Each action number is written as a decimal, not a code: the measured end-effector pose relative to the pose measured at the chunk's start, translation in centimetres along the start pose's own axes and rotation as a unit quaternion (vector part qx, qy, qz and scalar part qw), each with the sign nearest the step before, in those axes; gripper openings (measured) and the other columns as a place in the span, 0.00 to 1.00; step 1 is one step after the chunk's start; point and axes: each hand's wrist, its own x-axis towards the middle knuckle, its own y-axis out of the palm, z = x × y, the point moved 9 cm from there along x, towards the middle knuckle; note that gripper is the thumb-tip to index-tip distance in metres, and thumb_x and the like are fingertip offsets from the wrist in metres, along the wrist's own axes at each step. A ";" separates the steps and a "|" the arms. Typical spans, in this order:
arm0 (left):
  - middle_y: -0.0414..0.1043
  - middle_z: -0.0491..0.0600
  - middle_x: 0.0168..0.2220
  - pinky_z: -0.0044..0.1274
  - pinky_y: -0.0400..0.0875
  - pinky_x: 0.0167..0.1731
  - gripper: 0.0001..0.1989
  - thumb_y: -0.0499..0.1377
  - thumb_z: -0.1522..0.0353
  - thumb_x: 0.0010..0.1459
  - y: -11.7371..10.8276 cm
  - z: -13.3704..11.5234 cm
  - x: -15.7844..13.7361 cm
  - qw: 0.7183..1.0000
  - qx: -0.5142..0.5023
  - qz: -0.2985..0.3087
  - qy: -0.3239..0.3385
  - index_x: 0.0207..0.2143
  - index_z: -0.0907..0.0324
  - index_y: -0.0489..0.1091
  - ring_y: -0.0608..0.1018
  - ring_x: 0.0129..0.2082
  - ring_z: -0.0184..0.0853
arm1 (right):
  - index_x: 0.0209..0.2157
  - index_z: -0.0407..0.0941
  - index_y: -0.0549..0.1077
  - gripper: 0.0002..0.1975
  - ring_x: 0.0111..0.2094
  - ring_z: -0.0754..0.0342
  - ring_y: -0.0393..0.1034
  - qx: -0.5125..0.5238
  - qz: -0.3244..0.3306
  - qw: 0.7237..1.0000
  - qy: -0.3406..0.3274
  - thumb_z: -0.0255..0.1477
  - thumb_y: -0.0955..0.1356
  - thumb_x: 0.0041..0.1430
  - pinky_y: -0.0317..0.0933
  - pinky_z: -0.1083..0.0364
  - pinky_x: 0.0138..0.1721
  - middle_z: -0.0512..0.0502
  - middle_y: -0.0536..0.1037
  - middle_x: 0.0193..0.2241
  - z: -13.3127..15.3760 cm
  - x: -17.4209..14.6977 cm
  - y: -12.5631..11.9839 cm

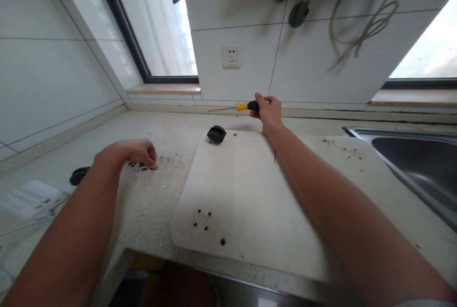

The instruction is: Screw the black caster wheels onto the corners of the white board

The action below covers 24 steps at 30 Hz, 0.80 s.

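Observation:
My right hand [267, 111] is wrapped round the black and yellow handle of a screwdriver [242, 106]. Its thin shaft points left, above the back of the countertop. On the left, my left hand [141, 152] is lowered to the counter with its fingertips pinched together. Small dark screws [143, 168] lie beside and under those fingers; whatever the pinch holds is too small to make out. Between my arms lies a white board [228, 178] with rounded corners. A black caster wheel [216, 134] stands on its far left corner, and several screw holes [202, 220] mark its near left corner.
Another black caster [78, 175] sits behind my left forearm, near a white power strip [34, 200]. A steel sink [421, 169] is set in at the right. Pipe valves [299, 14] and a looped cable [367, 31] hang on the tiled wall, near a socket [232, 57].

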 end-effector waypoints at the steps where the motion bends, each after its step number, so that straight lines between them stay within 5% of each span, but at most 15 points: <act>1: 0.81 0.55 0.27 0.32 0.69 0.33 0.18 0.70 0.52 0.30 0.2 -0.1 0.0 1.000 -0.007 0.005 -0.001 0.22 0.53 0.81 0.81 0.31 0.49 | 0.36 0.47 0.68 0.17 0.18 0.62 0.70 0.000 0.000 1.000 -0.002 0.38 0.77 0.67 0.75 0.60 0.21 0.56 0.75 0.25 0.0 0.0 0.0; 13: 0.80 0.52 0.27 0.30 0.65 0.31 0.14 0.64 0.56 0.35 -0.5 -1.9 0.3 0.998 0.000 -0.064 0.024 0.23 0.53 0.81 0.78 0.30 0.43 | 0.36 0.47 0.68 0.18 0.17 0.62 0.70 0.004 0.000 1.000 -0.007 0.39 0.78 0.64 0.75 0.59 0.21 0.57 0.74 0.25 0.0 0.1 -0.1; 24: 0.86 0.51 0.33 0.32 0.75 0.40 0.19 0.69 0.50 0.44 -5.5 -5.6 -2.7 0.946 -0.100 -0.292 0.100 0.31 0.54 0.82 0.85 0.37 0.46 | 0.35 0.47 0.68 0.20 0.19 0.62 0.71 0.043 0.073 0.996 -0.007 0.41 0.79 0.64 0.77 0.59 0.24 0.56 0.77 0.27 0.6 -0.3 1.2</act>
